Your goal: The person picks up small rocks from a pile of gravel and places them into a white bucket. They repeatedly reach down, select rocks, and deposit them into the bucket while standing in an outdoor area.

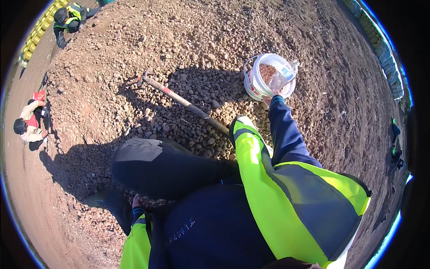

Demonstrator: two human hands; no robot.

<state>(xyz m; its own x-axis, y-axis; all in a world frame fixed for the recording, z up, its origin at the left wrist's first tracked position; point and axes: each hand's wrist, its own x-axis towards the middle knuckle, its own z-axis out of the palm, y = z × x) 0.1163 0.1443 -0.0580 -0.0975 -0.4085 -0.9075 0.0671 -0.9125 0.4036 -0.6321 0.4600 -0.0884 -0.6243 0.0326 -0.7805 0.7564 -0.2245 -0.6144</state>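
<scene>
My right hand [270, 97] is at the near rim of a white plastic bucket [254, 83], with fingers on both sides of the rim. Small round reddish-brown pieces [267, 72] lie inside the bucket. Across its mouth leans a clear plastic container or bag [281, 78] bearing a label, close to my fingertips. My left hand [137, 201] is low beside my bent leg, partly hidden, and its grip does not show. A hand tool with a long wooden handle [184, 102] lies on the stones, its metal head at the far end and its near end by my right shoe.
Loose stones and soil [161, 43] slope around me. At left crouches a person in a beige top [32, 124] beside a red bag [39, 95]. Another person in a hi-vis vest [72, 16] bends at upper left. Yellow sacks [38, 30] line the far left edge.
</scene>
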